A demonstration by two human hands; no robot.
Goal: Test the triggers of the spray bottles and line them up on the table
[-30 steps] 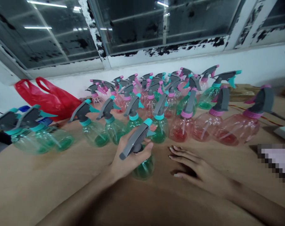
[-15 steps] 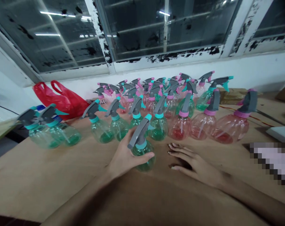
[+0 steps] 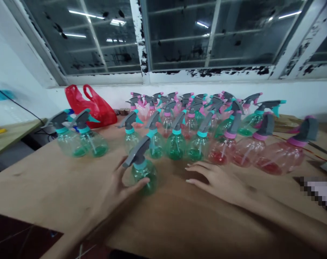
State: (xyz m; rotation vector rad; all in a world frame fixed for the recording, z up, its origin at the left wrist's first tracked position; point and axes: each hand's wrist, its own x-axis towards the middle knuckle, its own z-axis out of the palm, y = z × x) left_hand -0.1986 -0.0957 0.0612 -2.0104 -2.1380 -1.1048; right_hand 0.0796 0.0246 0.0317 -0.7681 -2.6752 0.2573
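Note:
My left hand (image 3: 116,185) is wrapped round the lower body of a clear green spray bottle (image 3: 149,171) with a turquoise collar and a grey trigger head. The bottle is upright at the front of the row, its head pointing up and to the right. My right hand (image 3: 220,180) rests low over the table with fingers spread, holding nothing. Just beyond it are a green-tinted spray bottle (image 3: 196,151) and a pink-tinted spray bottle (image 3: 221,153). Another green spray bottle (image 3: 176,147) stands behind the held one.
Many more pink and green spray bottles crowd the back of the wooden table (image 3: 44,183). Two green spray bottles (image 3: 94,144) stand apart at the left, before a red plastic bag (image 3: 101,111). A blurred-out flat object (image 3: 321,192) lies at the right. Behind is a window wall.
The view has swung left, so the background has shifted right. My left hand has moved left with the green spray bottle, away from my right hand, relative to the row.

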